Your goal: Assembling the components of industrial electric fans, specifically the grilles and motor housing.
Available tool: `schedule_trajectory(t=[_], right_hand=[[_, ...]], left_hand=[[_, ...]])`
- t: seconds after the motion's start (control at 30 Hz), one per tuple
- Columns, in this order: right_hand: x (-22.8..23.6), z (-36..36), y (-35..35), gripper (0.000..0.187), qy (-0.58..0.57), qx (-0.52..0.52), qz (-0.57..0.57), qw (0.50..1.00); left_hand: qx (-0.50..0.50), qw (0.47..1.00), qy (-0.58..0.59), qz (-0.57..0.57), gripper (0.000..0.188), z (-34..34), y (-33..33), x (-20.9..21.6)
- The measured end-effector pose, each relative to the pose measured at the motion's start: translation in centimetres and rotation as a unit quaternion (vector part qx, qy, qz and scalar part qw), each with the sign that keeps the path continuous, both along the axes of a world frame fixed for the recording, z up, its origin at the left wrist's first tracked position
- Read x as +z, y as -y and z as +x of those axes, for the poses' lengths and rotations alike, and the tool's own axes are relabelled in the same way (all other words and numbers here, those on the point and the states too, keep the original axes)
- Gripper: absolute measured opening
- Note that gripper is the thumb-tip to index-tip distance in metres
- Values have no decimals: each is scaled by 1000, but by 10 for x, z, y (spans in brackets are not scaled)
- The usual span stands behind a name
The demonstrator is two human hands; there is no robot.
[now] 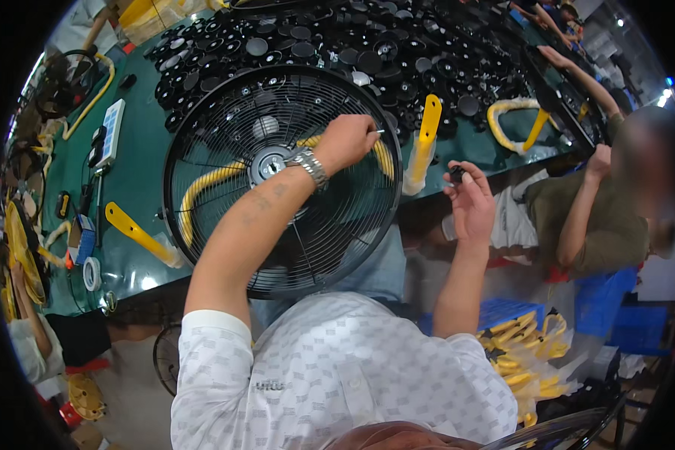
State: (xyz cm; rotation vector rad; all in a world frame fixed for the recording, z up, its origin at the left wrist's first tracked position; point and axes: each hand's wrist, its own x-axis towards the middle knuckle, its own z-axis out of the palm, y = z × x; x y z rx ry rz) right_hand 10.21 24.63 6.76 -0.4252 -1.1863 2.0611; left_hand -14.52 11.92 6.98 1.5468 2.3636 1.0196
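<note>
In front of me a round black fan [307, 255] with a wire grille lies on the green table, and a yellow tube frame [196, 193] shows through the wires. My left hand [346, 141], with a metal watch at the wrist, reaches over the grille toward its right rim. Its fingers are closed on a small, light, bolt-like piece [380, 131]. Beyond the fan's right side my right hand [472, 201] is raised palm up, its fingertips pinching a small black knob [456, 174]. Between that hand and the fan stands a yellow bracket end [429, 124], its lower part wrapped in clear plastic.
Black round parts [367, 60] cover the table's far side. Left lie another yellow bracket end [131, 226], a tape roll [91, 274] and a blue-and-white tray [111, 131]. A co-worker [596, 202] is at right. Yellow parts [525, 352] lie below right.
</note>
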Motion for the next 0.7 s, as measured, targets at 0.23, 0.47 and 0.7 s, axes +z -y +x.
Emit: schedule_trajectory(t=[0.23, 0.47, 0.7], right_hand=[[-16, -15, -13, 22, 92, -50, 18, 994], [-6, -50, -39, 21, 229, 4, 230, 946], [-29, -88, -54, 27, 274, 89, 293, 912]], left_hand=[[30, 997, -21, 72, 21, 7, -20, -21], [3, 988, -117, 101, 13, 16, -26, -11], [-19, 993, -62, 102, 14, 22, -17, -18]])
